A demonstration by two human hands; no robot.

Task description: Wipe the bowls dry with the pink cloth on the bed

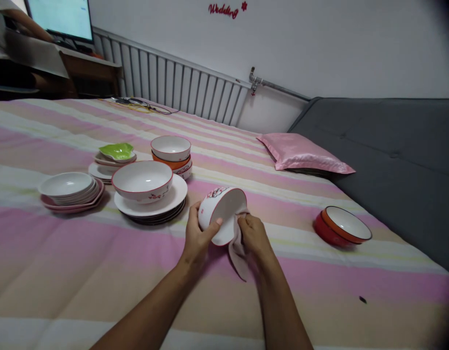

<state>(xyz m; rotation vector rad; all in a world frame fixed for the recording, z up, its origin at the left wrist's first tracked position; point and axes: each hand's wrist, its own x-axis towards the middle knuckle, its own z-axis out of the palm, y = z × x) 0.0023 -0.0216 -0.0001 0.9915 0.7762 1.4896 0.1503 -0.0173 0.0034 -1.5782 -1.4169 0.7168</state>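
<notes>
A white bowl [217,214] with a red rim and a printed flower pattern is tilted on its side, its inside turned to the right. My left hand [198,232] grips it from the left, thumb over the rim and fingers behind the wall. My right hand [254,233] is closed on a greyish-pink cloth [239,255], which touches the inside of the bowl near the rim. The loose end of the cloth hangs down below my right hand. The fingertips of my right hand are partly hidden by the cloth.
Left are a large bowl [142,181] on stacked plates [151,206], stacked bowls [171,148], small dishes [69,184] and a green leaf-shaped dish [117,151]. Red and orange bowls [341,226] sit right on the striped bedsheet [319,291]. A pink pillow [306,153] and a seated person [24,48] are farther back.
</notes>
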